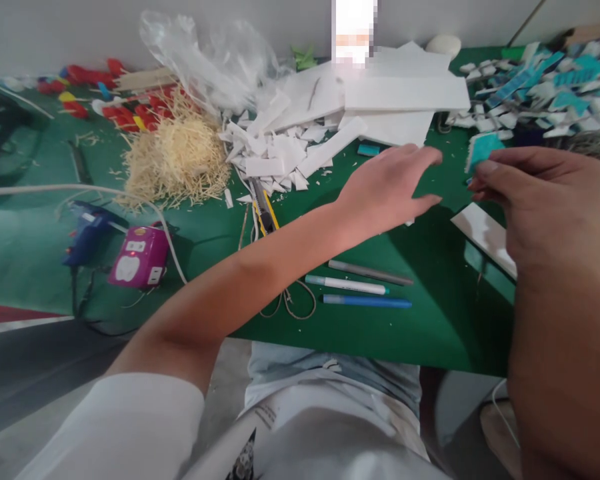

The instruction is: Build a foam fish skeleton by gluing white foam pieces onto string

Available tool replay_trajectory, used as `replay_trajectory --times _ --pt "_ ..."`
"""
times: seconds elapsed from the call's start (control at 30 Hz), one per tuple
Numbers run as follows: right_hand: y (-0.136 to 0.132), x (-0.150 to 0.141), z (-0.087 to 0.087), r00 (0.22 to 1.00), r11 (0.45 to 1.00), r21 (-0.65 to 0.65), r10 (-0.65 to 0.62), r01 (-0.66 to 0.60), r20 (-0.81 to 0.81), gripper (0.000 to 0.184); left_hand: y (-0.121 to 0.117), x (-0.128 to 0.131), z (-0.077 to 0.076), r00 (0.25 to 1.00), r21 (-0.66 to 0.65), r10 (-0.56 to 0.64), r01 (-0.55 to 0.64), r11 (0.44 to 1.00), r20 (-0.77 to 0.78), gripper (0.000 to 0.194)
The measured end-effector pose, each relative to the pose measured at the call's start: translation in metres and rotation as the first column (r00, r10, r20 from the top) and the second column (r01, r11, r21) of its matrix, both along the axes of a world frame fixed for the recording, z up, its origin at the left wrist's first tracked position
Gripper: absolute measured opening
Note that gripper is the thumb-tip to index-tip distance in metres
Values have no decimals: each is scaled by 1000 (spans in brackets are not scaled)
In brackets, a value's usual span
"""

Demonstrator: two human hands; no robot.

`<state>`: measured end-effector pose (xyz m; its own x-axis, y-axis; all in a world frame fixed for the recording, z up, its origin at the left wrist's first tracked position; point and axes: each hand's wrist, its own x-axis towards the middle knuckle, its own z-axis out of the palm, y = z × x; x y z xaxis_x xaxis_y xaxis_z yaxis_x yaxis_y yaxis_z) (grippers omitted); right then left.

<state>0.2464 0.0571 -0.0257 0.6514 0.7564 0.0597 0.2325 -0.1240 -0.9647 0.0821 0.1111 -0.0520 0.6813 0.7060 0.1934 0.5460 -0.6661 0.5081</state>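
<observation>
Between the thumb and fingers of my right hand (545,180) is a small foam piece (483,150) with a teal face and a white edge. My left hand (385,183) reaches across over the table, thumb and forefinger apart, with nothing between them. A small teal piece (369,150) lies just behind it. Under my right hand a white strip (485,233) is partly covered. Closer to my body lie a grey pen (370,272), a white marker (347,286) and a blue marker (367,302). My left forearm hides part of the yellow utility knife (264,210) and the scissors (300,307).
White foam scraps (285,150) and sheets (405,93) lie at the back. Teal and white pieces (555,87) are heaped at the back right. Leftward are wood shreds (185,157), a blue glue gun (90,230), a pink power socket (140,257) and a white cable (75,190).
</observation>
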Motion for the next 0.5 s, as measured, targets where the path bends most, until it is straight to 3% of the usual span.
replay_trajectory --times 0.07,0.27,0.4,0.5 --pt "-1 -2 -3 999 1000 10 26 -26 18 30 4 -1 2 1000 -6 16 -16 1000 10 40" --pt "2 -1 -11 998 996 82 42 -46 55 29 -5 2 3 960 -33 0 -10 999 -281 57" --pt "4 5 -16 999 983 183 21 -29 47 24 -15 6 -1 940 -31 -73 66 997 -334 46" --pt "4 22 -20 990 945 307 85 -116 111 12 -15 8 -3 937 -64 -118 103 993 -330 44"
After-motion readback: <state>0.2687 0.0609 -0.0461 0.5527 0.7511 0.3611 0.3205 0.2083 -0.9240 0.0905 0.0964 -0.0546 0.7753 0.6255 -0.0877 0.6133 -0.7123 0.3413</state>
